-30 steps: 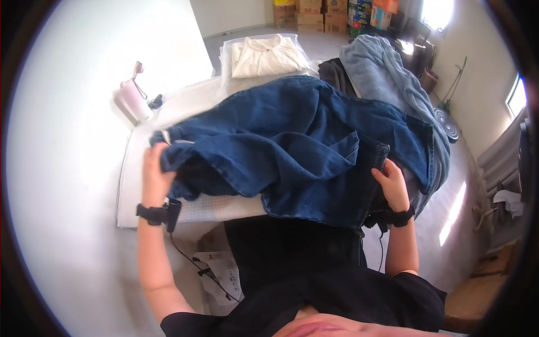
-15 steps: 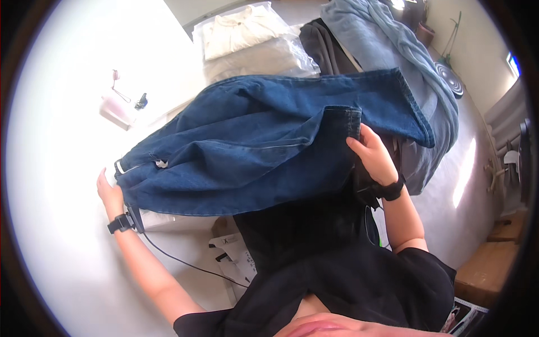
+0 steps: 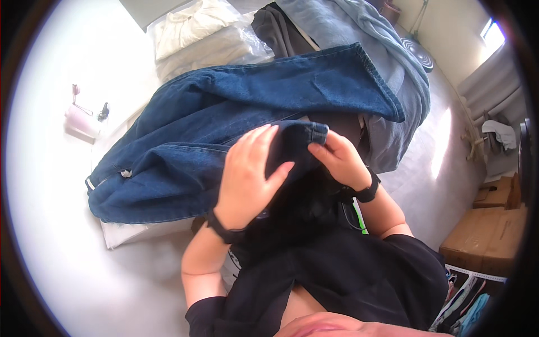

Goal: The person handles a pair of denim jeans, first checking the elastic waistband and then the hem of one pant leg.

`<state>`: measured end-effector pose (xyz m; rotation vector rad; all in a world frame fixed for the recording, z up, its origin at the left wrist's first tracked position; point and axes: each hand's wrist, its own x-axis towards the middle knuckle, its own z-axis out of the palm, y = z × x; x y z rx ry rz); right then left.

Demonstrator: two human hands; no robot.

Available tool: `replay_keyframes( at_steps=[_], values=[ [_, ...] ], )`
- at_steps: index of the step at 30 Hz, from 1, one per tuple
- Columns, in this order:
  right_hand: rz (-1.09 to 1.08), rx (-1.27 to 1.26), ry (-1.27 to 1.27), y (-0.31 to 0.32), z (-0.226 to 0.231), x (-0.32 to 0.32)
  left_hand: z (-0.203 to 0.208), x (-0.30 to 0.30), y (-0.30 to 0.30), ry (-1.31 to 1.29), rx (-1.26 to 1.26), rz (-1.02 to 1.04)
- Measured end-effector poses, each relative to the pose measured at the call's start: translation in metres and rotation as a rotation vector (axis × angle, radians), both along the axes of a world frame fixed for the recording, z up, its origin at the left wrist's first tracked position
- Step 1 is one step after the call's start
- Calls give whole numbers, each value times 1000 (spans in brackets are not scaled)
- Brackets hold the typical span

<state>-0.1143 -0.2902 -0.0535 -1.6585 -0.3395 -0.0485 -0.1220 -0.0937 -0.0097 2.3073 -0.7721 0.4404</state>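
A pair of dark blue jeans (image 3: pixel 185 101) lies spread before me, waist end at the left and leg ends at the right. My right hand (image 3: pixel 343 160) pinches the hem of the nearer leg, thumb on the near side. Over that same leg, a little left of the hem, is my left hand (image 3: pixel 250 177), its fingers stretched and thumb apart; whether it touches the denim I cannot tell. The farther leg lies flat, its wide hem reaching to the right. A small white tag or patch (image 3: pixel 126 173) shows near the waist.
Behind the jeans sit white garments in clear plastic (image 3: pixel 210 48). Grey and light blue cloth (image 3: pixel 337 33) is heaped at the back right. A pale pink container (image 3: pixel 81 121) stands on the white surface at the left. Cardboard boxes (image 3: pixel 477 238) stand on the floor at the right.
My left hand has left the waist end and come right, over the nearer leg. My right hand still pinches the hem, which is now drawn lower and nearer me. The view has shifted right.
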Motion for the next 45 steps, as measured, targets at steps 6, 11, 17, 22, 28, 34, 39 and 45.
replay_keyframes(
  at_steps=[6, 11, 17, 22, 28, 34, 39, 45],
  values=[
    [112, -301, -264, -14, 15, -7, -24, 14, -5, -89, -184, 43],
    [46, -166, -185, -5, -3, 3, -2, 8, 16, 614, -640, -6],
    [-60, 33, 94, 35, -21, 19, -45, 33, 40, 732, -785, 105],
    [-43, 152, 64, 46, -21, 41, -55, 35, 46, 735, -890, 86],
    [102, 295, 141, 46, -28, 65, -57, 34, 46, 704, -903, 125],
    [118, 203, 94, 45, -30, 57, -60, 34, 51, 696, -892, 72],
    [147, 92, 103, 44, -25, 54, -60, 33, 53, 685, -842, 31],
    [165, 142, 81, 46, -32, 53, -59, 30, 54, 693, -848, 1]
  ],
)
